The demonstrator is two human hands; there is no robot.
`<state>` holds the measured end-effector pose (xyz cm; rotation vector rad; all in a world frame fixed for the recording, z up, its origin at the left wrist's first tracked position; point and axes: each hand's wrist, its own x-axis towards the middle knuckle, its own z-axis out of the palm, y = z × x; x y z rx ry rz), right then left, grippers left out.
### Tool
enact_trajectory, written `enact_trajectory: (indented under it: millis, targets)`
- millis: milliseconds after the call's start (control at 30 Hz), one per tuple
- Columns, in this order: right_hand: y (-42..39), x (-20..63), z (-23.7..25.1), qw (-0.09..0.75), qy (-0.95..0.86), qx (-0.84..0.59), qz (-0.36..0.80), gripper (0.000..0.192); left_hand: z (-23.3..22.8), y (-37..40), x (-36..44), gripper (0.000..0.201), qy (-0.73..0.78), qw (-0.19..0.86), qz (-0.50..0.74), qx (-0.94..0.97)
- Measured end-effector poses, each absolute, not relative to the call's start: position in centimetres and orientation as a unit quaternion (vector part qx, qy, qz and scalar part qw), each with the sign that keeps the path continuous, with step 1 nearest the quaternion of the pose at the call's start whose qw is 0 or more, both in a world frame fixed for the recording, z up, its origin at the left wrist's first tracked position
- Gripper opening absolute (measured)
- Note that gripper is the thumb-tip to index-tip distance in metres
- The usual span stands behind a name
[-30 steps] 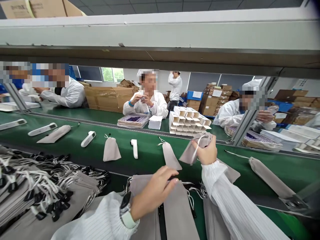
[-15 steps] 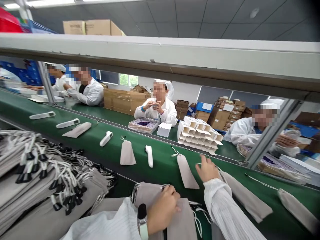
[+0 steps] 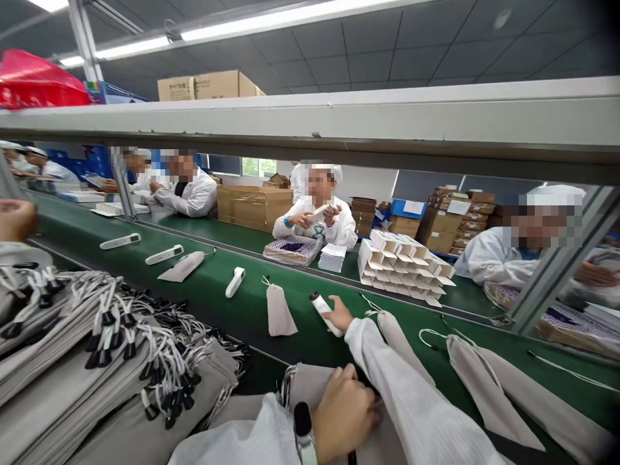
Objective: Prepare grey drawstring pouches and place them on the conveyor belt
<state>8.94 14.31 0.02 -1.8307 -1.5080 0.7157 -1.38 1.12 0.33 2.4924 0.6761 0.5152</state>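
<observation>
My right hand [image 3: 339, 316] reaches over the green conveyor belt [image 3: 194, 310], its fingers closed round a white handheld thermometer [image 3: 320, 305] with a dark end. Below it, my left hand [image 3: 345, 410], a watch on its wrist, is curled over a stack of grey drawstring pouches [image 3: 307, 381]; its fingertips are hidden. A small grey pouch [image 3: 279, 311] stands out on the belt left of my right hand. To the right, more pouches [image 3: 477, 387] with white cords lie slantwise, one partly behind my right sleeve.
A large pile of grey pouches [image 3: 62, 381] with black cord ends fills the left front. More white thermometers [image 3: 236, 282] lie along the belt. White open boxes [image 3: 402, 265] are stacked opposite, near co-workers in white. A shelf beam [image 3: 310, 119] crosses above. Another person's hand [image 3: 17, 219] shows far left.
My right hand has moved left from beside a pouch's cord to the thermometer and taken hold of it. Another pouch shows on the right, where my forearm was. The view has shifted.
</observation>
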Motion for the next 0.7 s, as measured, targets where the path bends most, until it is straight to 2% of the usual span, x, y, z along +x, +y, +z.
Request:
enact_trajectory:
  millis: [67,167,233,367,467,533,633,667,700]
  targets:
    - [12.3,11.5,0.9,0.398,-0.552,-0.653,0.331,0.061,1.0,1.7,-1.5,0.017,0.208,0.258,0.189,0.924]
    - [7.9,14.5,3.1,0.563,-0.503,-0.483,0.444,0.084,2.0,2.4,-1.5,0.021,0.207,0.316,0.237,0.895]
    - [4.9,15.5,4.6,0.62,-0.471,-0.383,0.497,0.094,2.5,2.7,-1.4,0.025,0.238,0.353,0.268,0.864]
    - [1.8,15.3,6.1,0.615,-0.454,-0.366,0.531,0.1,2.8,2.9,-1.4,0.021,0.229,0.43,0.299,0.82]
    - [1.7,14.8,6.0,0.606,-0.449,-0.369,0.544,0.102,2.9,2.8,-1.4,0.019,0.221,0.444,0.32,0.807]
    - [2.0,14.5,5.7,0.588,-0.453,-0.373,0.556,0.09,3.0,2.9,-1.5,0.019,0.23,0.434,0.344,0.8]
    - [2.4,14.3,5.1,0.549,-0.492,-0.4,0.545,0.044,3.2,3.2,-1.6,0.019,0.257,0.397,0.395,0.788]
    - [2.4,14.3,4.9,0.527,-0.513,-0.411,0.539,0.032,3.3,3.3,-1.6,0.018,0.267,0.383,0.411,0.783]
    - [2.3,14.3,4.8,0.502,-0.531,-0.42,0.538,0.029,3.4,3.4,-1.7,0.017,0.275,0.371,0.421,0.781]
